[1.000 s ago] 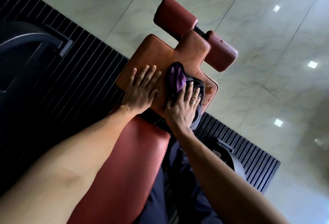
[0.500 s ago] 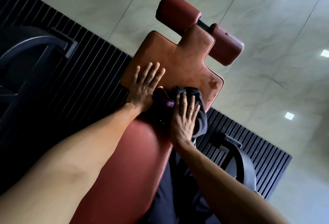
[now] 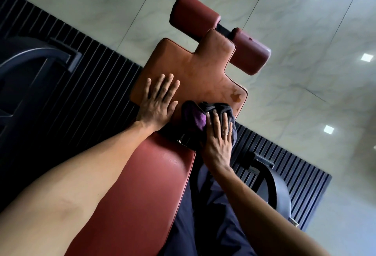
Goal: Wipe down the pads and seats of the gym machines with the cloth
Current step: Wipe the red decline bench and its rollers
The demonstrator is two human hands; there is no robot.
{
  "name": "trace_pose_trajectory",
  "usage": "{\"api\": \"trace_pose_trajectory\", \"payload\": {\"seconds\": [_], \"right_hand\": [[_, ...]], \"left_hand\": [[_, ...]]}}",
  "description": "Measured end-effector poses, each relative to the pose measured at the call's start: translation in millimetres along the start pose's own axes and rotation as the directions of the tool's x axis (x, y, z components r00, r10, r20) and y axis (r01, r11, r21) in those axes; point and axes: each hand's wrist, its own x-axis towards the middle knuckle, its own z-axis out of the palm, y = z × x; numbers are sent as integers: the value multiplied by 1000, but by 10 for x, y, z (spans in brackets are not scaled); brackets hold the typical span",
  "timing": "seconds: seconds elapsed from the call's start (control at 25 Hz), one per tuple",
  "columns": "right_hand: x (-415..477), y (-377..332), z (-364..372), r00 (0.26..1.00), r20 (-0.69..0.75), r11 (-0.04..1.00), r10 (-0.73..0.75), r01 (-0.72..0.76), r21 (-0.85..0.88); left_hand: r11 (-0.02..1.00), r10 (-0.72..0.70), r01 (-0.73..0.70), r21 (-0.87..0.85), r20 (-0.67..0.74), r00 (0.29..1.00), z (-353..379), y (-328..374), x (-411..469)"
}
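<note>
Tan leather seat [image 3: 195, 72]; right hand [image 3: 218, 139] presses crumpled cloth [image 3: 198, 119].

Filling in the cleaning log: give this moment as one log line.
left hand: flat on seat pad | right hand: pressing cloth at seat pad's near edge | roller pads: untouched

Left hand [image 3: 157, 105] flat on the near-left part of the orange-brown T-shaped leather seat pad [image 3: 195, 68]. Right hand [image 3: 218, 139] just right of it, on the bunched dark grey-and-purple cloth [image 3: 195, 119] at the pad's near-right edge. Long red leather back pad [image 3: 142, 194] lies nearer, under the left forearm. Two red cylindrical roller pads [image 3: 193, 13] sit beyond the seat pad's stem, black ribbed floor mat [image 3: 91, 97] underneath.
</note>
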Motion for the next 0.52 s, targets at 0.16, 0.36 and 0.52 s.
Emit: {"api": "trace_pose_trajectory", "payload": {"seconds": [0.16, 0.36, 0.52], "right_hand": [[395, -747, 74, 946, 1, 940, 324, -322, 112], [365, -609, 134, 1000, 10, 999, -4, 4, 49], [-67, -166, -17, 996, 92, 998, -12, 7, 57]], "left_hand": [[999, 5, -4, 34, -29, 1000, 11, 0, 12], [997, 9, -10, 83, 5, 1000, -51, 49, 11], [999, 44, -44, -10, -29, 999, -111, 119, 124]]}}
